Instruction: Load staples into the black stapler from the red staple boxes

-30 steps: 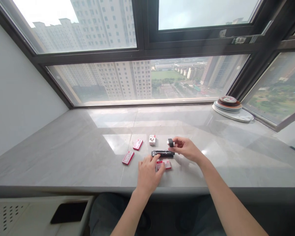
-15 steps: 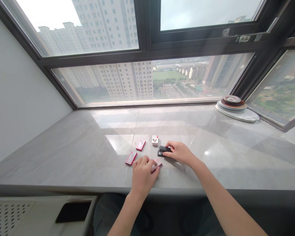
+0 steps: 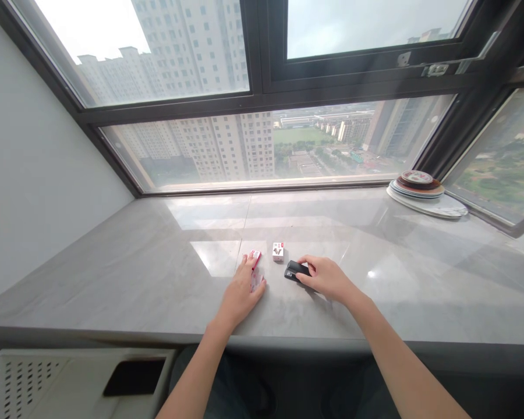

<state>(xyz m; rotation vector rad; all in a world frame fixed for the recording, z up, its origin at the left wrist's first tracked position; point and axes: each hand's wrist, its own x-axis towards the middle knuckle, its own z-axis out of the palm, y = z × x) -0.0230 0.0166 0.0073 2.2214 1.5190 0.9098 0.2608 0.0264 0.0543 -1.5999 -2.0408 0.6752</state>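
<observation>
My left hand (image 3: 239,294) is low over the counter, its fingers stretched forward and its thumb out to the right. Between thumb and fingers it holds a small pink-and-white box (image 3: 257,281), partly covered by the hand. Just past the fingertips, a flat red-and-white box (image 3: 256,257) shows in part; another such box is hidden from view. My right hand (image 3: 327,278) grips a black stapler (image 3: 295,270), thumb and fingers closed on its sides, resting on the counter. A small white box with a dark picture (image 3: 278,251) stands between the hands, farther back, touched by neither.
A stack of round plates (image 3: 423,192) is in the far right corner of the grey counter (image 3: 135,273), against the window frame (image 3: 262,99). Below the front edge, at left, is a white perforated unit (image 3: 78,378) with a dark opening.
My left hand has moved left and forward with the small box, now covering one flat red-and-white box and part of the other. My right hand keeps hold of the stapler, nearly in place.
</observation>
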